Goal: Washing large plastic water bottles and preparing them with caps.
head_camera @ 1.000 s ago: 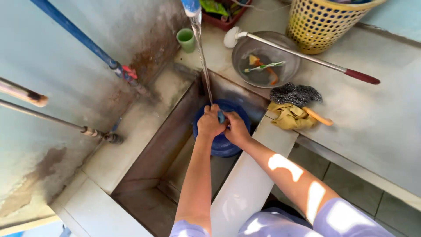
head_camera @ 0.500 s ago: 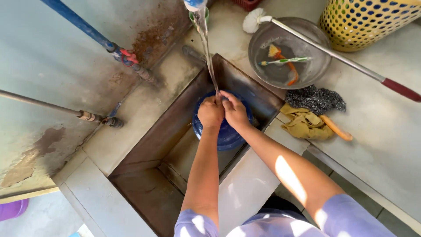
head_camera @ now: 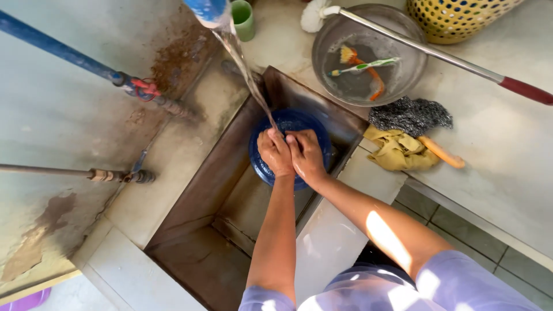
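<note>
Both hands are pressed together under the running water, over a blue basin [head_camera: 291, 124] that sits in the sunken sink [head_camera: 230, 201]. The left hand [head_camera: 275, 152] and right hand [head_camera: 306, 155] touch along their inner edges, fingers curled together and wet; they clamp on nothing I can make out beyond each other. A thin stream of water [head_camera: 247, 75] slants down from the blue tap [head_camera: 207, 10] at the top edge and lands right on the knuckles.

On the counter beyond the sink's far right corner stands a grey metal bowl [head_camera: 403, 75] holding 2 brushes, 1 orange [head_camera: 368, 72] and 1 green-white [head_camera: 364, 66]. A long-handled brush [head_camera: 415, 46] with a red grip lies across the bowl's rim. Just beside the sink's right edge lie a dark steel scourer [head_camera: 410, 115], a yellow cloth [head_camera: 397, 152] and an orange handle [head_camera: 440, 152] resting against the cloth. A green cup [head_camera: 243, 18] stands near the tap, and a yellow basket [head_camera: 455, 17] sits at the counter's far corner.
</note>
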